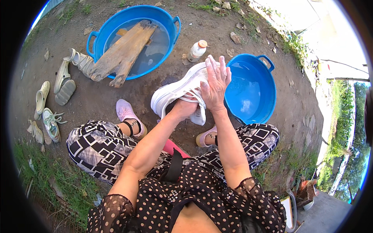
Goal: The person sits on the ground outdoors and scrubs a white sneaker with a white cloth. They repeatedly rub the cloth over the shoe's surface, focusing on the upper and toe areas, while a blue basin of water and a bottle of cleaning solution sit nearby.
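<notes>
A white lace-up shoe [174, 90] is held up between my knees, its sole side partly turned to the left. My left hand [185, 107] is inside the shoe's opening by the laces, gripping it; some of its fingers are hidden. Against the toe end of the shoe lies my right hand [215, 81], palm side on the upper, fingers nearly straight and whitish at the tips. Behind the shoe stands a plastic bottle [197, 51] with an orange cap. To the right is a blue tub [272, 96] of water.
Another blue tub [100, 35] at the upper left holds water and a worn wooden board [122, 52]. Several shoes, among them a clog [42, 93] and a sneaker [52, 123], lie on the dirt at the left. Leaves and grass edge the ground.
</notes>
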{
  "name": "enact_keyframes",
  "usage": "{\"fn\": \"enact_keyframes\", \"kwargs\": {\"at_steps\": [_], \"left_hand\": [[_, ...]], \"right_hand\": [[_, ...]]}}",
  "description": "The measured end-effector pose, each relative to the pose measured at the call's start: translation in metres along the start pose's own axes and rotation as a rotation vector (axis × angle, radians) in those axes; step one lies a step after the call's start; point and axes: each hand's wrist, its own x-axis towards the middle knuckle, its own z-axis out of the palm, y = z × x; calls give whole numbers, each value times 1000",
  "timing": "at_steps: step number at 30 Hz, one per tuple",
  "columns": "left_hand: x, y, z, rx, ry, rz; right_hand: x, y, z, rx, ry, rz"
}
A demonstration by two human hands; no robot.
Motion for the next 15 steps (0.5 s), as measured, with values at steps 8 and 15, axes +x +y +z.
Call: {"fn": "enact_keyframes", "kwargs": {"at_steps": [8,15], "left_hand": [[4,3,-15,-1088,-18,-236],[4,-8,-32,-1407,-14,-145]], "right_hand": [[-23,-1,7,10,-99,-34],[-66,-29,4,127,-155,33]]}}
